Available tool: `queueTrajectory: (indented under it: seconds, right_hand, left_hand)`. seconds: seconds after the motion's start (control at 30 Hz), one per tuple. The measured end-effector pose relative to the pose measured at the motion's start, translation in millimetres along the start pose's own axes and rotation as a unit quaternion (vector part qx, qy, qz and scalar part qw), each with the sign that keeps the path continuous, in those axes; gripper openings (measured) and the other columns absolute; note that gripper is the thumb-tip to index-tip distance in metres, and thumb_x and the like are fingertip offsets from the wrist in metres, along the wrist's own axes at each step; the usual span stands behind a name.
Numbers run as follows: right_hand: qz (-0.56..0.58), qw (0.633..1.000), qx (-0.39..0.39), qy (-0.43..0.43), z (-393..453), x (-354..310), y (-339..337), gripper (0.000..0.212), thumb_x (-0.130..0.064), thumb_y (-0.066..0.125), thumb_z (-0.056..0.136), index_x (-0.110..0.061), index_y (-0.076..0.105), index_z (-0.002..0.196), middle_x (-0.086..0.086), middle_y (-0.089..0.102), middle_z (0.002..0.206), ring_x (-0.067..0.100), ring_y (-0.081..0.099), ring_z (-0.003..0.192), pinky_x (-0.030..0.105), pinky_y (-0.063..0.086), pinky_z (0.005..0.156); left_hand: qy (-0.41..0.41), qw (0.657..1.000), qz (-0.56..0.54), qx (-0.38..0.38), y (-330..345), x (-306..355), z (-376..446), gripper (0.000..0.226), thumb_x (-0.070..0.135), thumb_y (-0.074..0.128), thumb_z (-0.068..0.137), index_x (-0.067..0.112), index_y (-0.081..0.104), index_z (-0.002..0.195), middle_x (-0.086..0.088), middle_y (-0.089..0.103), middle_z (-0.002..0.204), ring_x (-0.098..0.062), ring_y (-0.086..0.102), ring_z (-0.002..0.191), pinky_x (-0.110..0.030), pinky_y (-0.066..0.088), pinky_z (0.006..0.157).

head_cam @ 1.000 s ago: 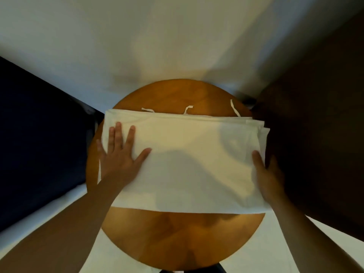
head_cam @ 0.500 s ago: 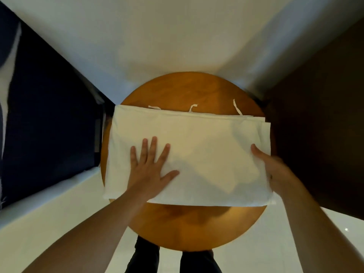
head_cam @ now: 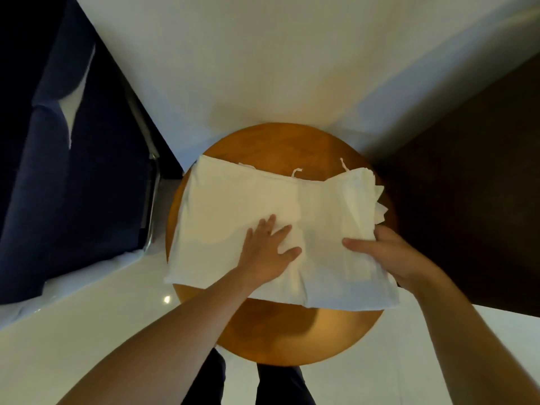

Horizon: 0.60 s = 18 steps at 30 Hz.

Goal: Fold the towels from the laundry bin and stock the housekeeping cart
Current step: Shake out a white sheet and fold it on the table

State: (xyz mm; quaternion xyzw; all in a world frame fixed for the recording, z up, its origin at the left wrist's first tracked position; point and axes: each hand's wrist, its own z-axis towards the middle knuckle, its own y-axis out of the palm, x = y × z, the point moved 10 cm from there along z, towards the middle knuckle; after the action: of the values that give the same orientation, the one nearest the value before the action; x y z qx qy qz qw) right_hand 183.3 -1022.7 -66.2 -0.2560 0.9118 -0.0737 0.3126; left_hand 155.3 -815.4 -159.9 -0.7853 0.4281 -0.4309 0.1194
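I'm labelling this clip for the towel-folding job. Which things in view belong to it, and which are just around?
In the job:
folded white cloth towel
left hand, flat on it
right hand, gripping its right edge

Just around:
round wooden table
dark blue upholstered seat

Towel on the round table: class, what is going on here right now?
A person is folding a white towel on a round wooden table. The left hand presses flat on the middle of the cloth, fingers spread. The right hand grips the towel's right edge, thumb on top, with that side lifted and bunched. The fold is only partly made. No bin or cart is in view.
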Motion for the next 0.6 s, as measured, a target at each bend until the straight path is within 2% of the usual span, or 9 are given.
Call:
queueTrajectory:
  seconds: [0.03,0.1,0.23,0.27,0.33,0.4,0.47,0.53,0.6]
  right_hand:
    - [-0.023,1.000,0.014,0.000,-2.1,-5.7,4.5,0.030,-0.027,0.079,0.085,-0.033,0.061,0.108,-0.004,0.069,0.106,0.018,0.062,0.099,0.044,0.053,0.089]
    - [-0.040,0.996,0.080,0.004,0.0,-4.2,-1.3,0.030,-0.029,0.078,0.086,-0.031,0.061,0.111,-0.005,0.065,0.107,0.017,0.060,0.098,0.042,0.050,0.087]
    - [-0.097,0.943,0.314,0.057,-20.4,48.3,-51.9,0.055,-0.043,0.070,0.092,-0.017,0.052,0.137,0.007,0.061,0.126,0.034,0.057,0.119,0.047,0.049,0.098]
    - [-0.036,0.922,0.375,0.087,-35.6,72.1,-59.0,0.056,-0.044,0.068,0.093,-0.017,0.051,0.138,0.009,0.060,0.131,0.035,0.056,0.122,0.048,0.048,0.101]
    - [0.213,0.862,0.433,0.156,-58.6,134.1,-45.4,0.043,-0.042,0.067,0.094,-0.015,0.059,0.126,0.010,0.061,0.128,0.034,0.057,0.117,0.045,0.049,0.098]
    - [0.465,0.789,0.341,0.214,-52.7,178.8,8.4,0.045,-0.047,0.057,0.099,-0.015,0.055,0.130,0.013,0.057,0.130,0.034,0.056,0.115,0.048,0.048,0.094]
    - [0.649,0.677,0.249,0.244,-38.3,200.4,54.3,0.064,-0.056,0.043,0.101,-0.013,0.040,0.148,0.015,0.051,0.143,0.040,0.050,0.129,0.057,0.042,0.108]
    - [0.759,0.575,0.204,0.228,-24.2,202.9,74.5,0.067,-0.058,0.033,0.102,-0.009,0.040,0.147,0.018,0.051,0.144,0.042,0.046,0.136,0.061,0.034,0.114]
    - [0.808,0.528,0.181,0.189,-14.5,194.8,78.4,0.064,-0.056,0.029,0.104,-0.007,0.046,0.142,0.018,0.056,0.139,0.042,0.048,0.133,0.060,0.033,0.115]
  left_hand:
    - [0.003,0.999,-0.032,-0.018,5.1,7.9,-3.7,0.070,0.063,0.044,0.100,0.038,0.019,0.160,0.007,-0.006,0.171,-0.020,-0.010,0.157,-0.044,0.000,0.126]
    - [0.021,0.998,0.038,-0.040,13.7,12.6,-9.4,0.071,0.064,0.042,0.100,0.038,0.016,0.161,0.006,-0.007,0.171,-0.022,-0.013,0.157,-0.048,0.000,0.127]
    - [0.047,0.979,0.191,-0.056,24.4,-11.6,-18.0,0.074,0.058,0.040,0.103,0.033,0.003,0.162,0.005,-0.018,0.169,-0.026,-0.021,0.155,-0.048,-0.005,0.126]
    - [0.049,0.976,0.205,-0.056,26.2,-14.3,-20.2,0.076,0.057,0.041,0.103,0.033,0.000,0.162,0.005,-0.020,0.169,-0.027,-0.022,0.154,-0.048,-0.006,0.126]
    - [0.047,0.971,0.227,-0.050,31.2,-10.8,-21.7,0.078,0.059,0.040,0.102,0.034,-0.004,0.162,0.003,-0.023,0.168,-0.031,-0.025,0.153,-0.053,-0.006,0.126]
    - [0.042,0.970,0.238,-0.032,34.4,-0.8,-18.7,0.075,0.064,0.033,0.102,0.037,-0.005,0.161,0.002,-0.025,0.167,-0.032,-0.026,0.152,-0.059,-0.006,0.124]
    - [0.043,0.968,0.248,-0.005,34.9,8.4,-12.3,0.073,0.069,0.023,0.101,0.039,-0.006,0.160,0.002,-0.025,0.167,-0.030,-0.027,0.152,-0.063,-0.006,0.122]
    - [0.036,0.966,0.257,0.018,33.6,11.3,-5.1,0.075,0.074,0.016,0.098,0.039,-0.008,0.160,0.003,-0.025,0.167,-0.029,-0.027,0.153,-0.064,-0.006,0.122]
    - [0.030,0.960,0.275,0.053,26.2,10.8,5.0,0.079,0.078,0.011,0.095,0.038,-0.011,0.160,0.003,-0.025,0.168,-0.030,-0.026,0.153,-0.064,-0.005,0.122]
